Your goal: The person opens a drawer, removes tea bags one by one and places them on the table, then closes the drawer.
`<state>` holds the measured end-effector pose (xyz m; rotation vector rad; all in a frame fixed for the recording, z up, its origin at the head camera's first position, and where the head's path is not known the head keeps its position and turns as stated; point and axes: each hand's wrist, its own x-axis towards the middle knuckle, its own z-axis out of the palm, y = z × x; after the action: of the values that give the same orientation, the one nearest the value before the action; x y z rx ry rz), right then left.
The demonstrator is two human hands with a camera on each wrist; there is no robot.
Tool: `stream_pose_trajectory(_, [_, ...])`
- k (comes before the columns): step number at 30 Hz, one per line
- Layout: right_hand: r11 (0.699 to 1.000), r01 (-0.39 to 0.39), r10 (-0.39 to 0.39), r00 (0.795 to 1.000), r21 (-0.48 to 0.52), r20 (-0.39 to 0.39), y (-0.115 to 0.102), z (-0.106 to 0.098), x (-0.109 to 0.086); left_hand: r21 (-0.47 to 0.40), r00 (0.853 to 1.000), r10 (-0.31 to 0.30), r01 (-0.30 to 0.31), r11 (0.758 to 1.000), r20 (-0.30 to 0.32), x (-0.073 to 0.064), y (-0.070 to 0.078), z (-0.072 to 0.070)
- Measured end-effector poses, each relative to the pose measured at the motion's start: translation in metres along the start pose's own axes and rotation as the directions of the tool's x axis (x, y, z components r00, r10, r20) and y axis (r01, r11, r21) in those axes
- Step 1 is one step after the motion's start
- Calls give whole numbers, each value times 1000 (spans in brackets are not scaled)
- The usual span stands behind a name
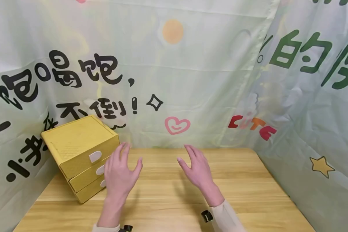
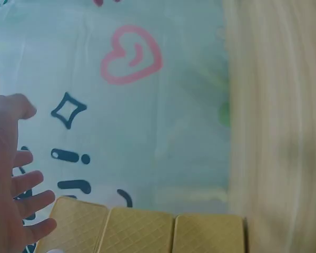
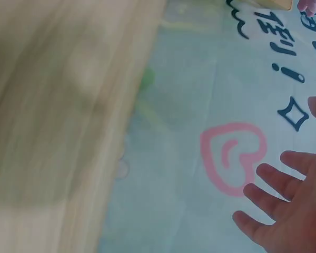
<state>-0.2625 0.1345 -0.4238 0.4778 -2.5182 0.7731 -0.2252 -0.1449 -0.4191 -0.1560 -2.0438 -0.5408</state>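
Cuffs, two: cream sleeves, left (image 1: 105, 229) and right (image 1: 228, 217), each with a small black glossy fitting at the wrist, left (image 1: 128, 228) and right (image 1: 207, 216).

Left hand (image 1: 120, 172): bare, released, fingers extended and thumb held apart; raised above the table, overlapping the drawer unit's front in the head view. Contact cannot be told.

Right hand (image 1: 197, 169): bare, likewise released, fingers spread; raised above the table, well apart from the left hand and the drawer unit.

Table (image 1: 162, 203): pale wood-grain top, shadows beneath both hands.

Drawer unit (image 1: 79, 138): yellow box-shaped three-drawer chest, textured surface, white rounded tabs (image 1: 95, 156) on the drawer fronts; upright on the table's left side, set at an angle, beside the left hand. Drawers pushed in.

Backdrop (image 1: 208, 83): pale green printed cloth behind the table. Prints: black Chinese characters, a pink outlined heart (image 1: 177, 126), an orange disc (image 1: 173, 31); farther right, green characters, multicoloured "CUTE" lettering (image 1: 257, 123), a yellow star (image 1: 322, 166).
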Motion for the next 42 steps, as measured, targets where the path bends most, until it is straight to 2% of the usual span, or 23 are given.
stream_pose_trajectory(5, [997,33,-32,999,67,-13,-17,6,11,8,991,-8,9,1000,-135,5,-5,-10])
stream_pose_trajectory(12, [987,35,-38,999,156,14,-39,18,26,-2,959,-38,39,999,-282,13,-11,-23])
stream_pose_trajectory(18, [971,58,-62,998,233,13,-58,32,37,-9,931,-90,93,996,-353,17,-18,-34])
stream_pose_trajectory(25, [952,82,-92,995,296,21,-83,50,53,9,896,-169,189,982,-412,20,-34,-51])
stream_pose_trajectory(27, [937,71,-87,996,341,33,-91,56,58,18,884,-191,219,975,-426,21,-39,-55])
stream_pose_trajectory(30, [906,30,-60,997,422,56,-102,64,68,10,859,-215,247,969,-465,22,-44,-59])
stream_pose_trajectory(36, [814,-69,-9,991,577,132,-124,81,87,-27,806,-261,292,956,-530,23,-55,-68])
stream_pose_trajectory(38, [786,-102,5,987,610,160,-132,86,93,-46,799,-295,319,947,-525,21,-60,-71])
stream_pose_trajectory(39, [772,-122,15,985,624,174,-136,88,96,-56,801,-319,338,940,-506,20,-63,-72])
stream_pose_trajectory(42, [744,-180,46,975,643,219,-148,94,104,-128,792,-433,421,898,-431,15,-71,-75])
